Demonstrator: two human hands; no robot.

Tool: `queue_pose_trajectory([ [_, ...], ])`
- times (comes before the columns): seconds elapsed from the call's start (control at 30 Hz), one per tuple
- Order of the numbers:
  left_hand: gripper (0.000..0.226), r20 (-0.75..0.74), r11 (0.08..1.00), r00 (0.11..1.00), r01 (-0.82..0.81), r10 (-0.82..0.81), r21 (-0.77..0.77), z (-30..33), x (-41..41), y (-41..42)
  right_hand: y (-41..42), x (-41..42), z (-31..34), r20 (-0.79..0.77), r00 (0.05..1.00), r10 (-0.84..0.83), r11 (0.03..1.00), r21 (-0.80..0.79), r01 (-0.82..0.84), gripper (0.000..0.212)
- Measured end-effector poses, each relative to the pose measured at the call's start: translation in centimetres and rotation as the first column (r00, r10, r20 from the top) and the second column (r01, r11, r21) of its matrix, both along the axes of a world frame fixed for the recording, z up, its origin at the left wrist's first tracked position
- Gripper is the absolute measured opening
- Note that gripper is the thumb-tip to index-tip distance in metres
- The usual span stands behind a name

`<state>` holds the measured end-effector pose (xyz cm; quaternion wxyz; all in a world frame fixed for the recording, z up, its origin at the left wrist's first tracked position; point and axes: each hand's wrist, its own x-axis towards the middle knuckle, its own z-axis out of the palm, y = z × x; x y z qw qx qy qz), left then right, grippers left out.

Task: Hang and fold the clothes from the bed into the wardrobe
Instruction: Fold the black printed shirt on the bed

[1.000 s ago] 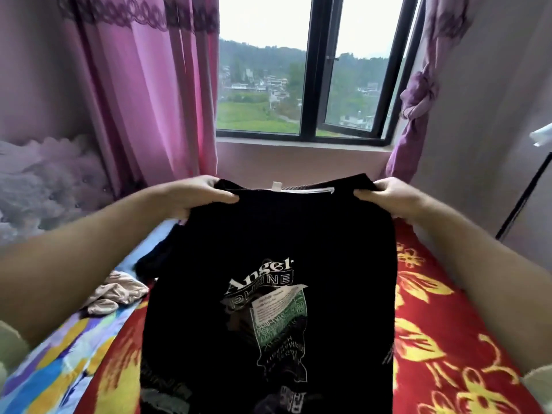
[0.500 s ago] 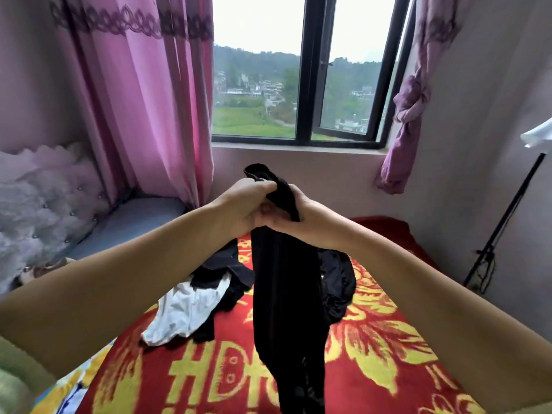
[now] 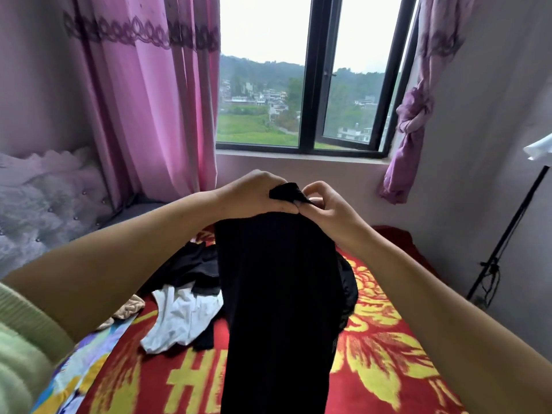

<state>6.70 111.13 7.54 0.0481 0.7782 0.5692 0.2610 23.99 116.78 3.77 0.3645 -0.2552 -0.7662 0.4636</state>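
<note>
A black T-shirt (image 3: 277, 294) hangs folded lengthwise in front of me, over the bed (image 3: 382, 363) with its red and yellow flowered blanket. My left hand (image 3: 254, 194) grips the shirt's top edge from the left. My right hand (image 3: 325, 209) pinches the same top edge from the right, and the two hands touch. On the blanket behind the shirt lie a white garment (image 3: 185, 321), more black clothes (image 3: 194, 267) and a beige piece (image 3: 128, 307). No wardrobe is in view.
A window (image 3: 310, 85) faces me with a pink curtain (image 3: 155, 100) at left and a knotted purple curtain (image 3: 409, 130) at right. A tufted headboard (image 3: 38, 204) stands at left. A black stand (image 3: 507, 237) leans by the right wall.
The shirt was held spread wide by its shoulders with the print showing. My hands then came together, folding it lengthwise, and it now hangs as a somewhat wider strip.
</note>
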Motion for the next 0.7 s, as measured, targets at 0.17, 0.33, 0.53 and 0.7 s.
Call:
queue_pose_trajectory([
  [0.17, 0.008, -0.077, 0.999, 0.996, -0.043, 0.043, 0.001, 1.9, 0.8, 0.5, -0.9, 1.1, -2.9, -0.226, 0.972, -0.063, 0.997, -0.047, 0.053, 0.017],
  [0.33, 0.005, -0.022, 0.996, 0.996, -0.084, 0.083, -0.034, 3.8, 0.1, -0.1, -2.1, 1.6, -7.5, -0.064, 0.998, -0.003, 0.998, 0.066, 0.007, 0.014],
  [0.53, 0.017, -0.080, 0.987, 0.985, -0.157, 0.154, -0.031, 4.8, -2.3, -1.4, -0.7, 2.6, -11.3, 0.449, 0.890, 0.082, 0.996, -0.076, -0.053, 0.021],
  [0.7, 0.020, -0.178, 0.973, 0.958, -0.232, 0.226, -0.016, 4.9, -5.0, -2.4, -4.2, 2.3, -11.9, 0.443, 0.852, 0.280, 0.958, -0.077, -0.275, 0.016],
])
